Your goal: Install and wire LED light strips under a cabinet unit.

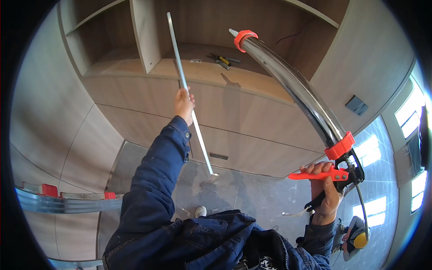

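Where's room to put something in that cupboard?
The left compartment's floor looks bare, between the cupboard's left side and the upright divider. Right of it, tools crowd the middle of the shelf, and the strip in the left hand crosses its front.

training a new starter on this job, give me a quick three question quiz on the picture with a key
1. Multiple choice: what is the left hand holding?
A) a hammer
B) a long, thin, pale strip
C) a paintbrush

2. True or false: the right hand grips the caulking gun around the middle of its shiny barrel.

3. Short reply: what colour is the lever under the fingers of the right hand?

Key:
1. B
2. False; the hand is at the lever end, behind the barrel.
3. Red
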Action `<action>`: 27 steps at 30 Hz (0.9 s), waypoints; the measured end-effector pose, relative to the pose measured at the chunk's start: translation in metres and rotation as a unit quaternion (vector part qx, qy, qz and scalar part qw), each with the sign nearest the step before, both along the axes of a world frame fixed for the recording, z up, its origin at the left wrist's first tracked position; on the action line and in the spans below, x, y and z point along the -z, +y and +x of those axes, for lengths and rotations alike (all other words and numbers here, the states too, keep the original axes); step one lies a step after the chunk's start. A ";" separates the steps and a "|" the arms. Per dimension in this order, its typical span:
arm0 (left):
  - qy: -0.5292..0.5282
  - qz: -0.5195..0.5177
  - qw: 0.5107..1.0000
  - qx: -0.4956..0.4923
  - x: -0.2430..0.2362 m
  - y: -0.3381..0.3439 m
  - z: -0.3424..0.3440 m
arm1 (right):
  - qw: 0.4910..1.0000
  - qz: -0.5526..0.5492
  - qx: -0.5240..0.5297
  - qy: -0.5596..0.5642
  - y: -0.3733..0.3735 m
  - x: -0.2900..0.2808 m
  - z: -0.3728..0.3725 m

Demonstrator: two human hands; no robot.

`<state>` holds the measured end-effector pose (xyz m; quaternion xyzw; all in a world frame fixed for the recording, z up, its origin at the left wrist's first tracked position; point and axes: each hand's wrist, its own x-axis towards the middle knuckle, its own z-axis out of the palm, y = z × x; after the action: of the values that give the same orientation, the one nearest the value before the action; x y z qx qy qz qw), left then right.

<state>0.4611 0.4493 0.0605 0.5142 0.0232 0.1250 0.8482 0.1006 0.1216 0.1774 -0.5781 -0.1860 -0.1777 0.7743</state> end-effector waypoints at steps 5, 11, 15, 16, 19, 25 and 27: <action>-0.011 -0.133 0.989 0.060 -0.011 -0.044 -0.023 | 1.000 0.007 0.008 0.005 0.011 -0.006 -0.004; -0.014 -0.267 0.947 0.179 -0.034 -0.081 -0.087 | 1.000 -0.007 -0.003 -0.009 0.019 -0.013 0.002; -0.028 -0.281 0.932 0.227 -0.049 -0.094 -0.125 | 0.999 -0.024 -0.006 -0.021 0.027 -0.015 -0.001; -0.033 -0.285 0.926 0.243 -0.050 -0.095 -0.132 | 0.999 -0.029 -0.006 -0.024 0.029 -0.015 -0.002; -0.043 -0.288 0.921 0.259 -0.056 -0.092 -0.145 | 0.999 -0.042 -0.006 -0.035 0.034 -0.019 -0.003; -0.061 -0.291 0.914 0.277 -0.068 -0.084 -0.160 | 0.997 -0.044 -0.020 -0.057 0.038 -0.026 0.004; -0.064 -0.291 0.914 0.276 -0.071 -0.081 -0.164 | 0.997 -0.039 -0.028 -0.065 0.039 -0.028 0.008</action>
<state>0.2973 0.3681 0.1313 0.2213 -0.1387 -0.0935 0.9608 0.1085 0.1608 0.2054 -0.5893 -0.2589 -0.1860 0.7424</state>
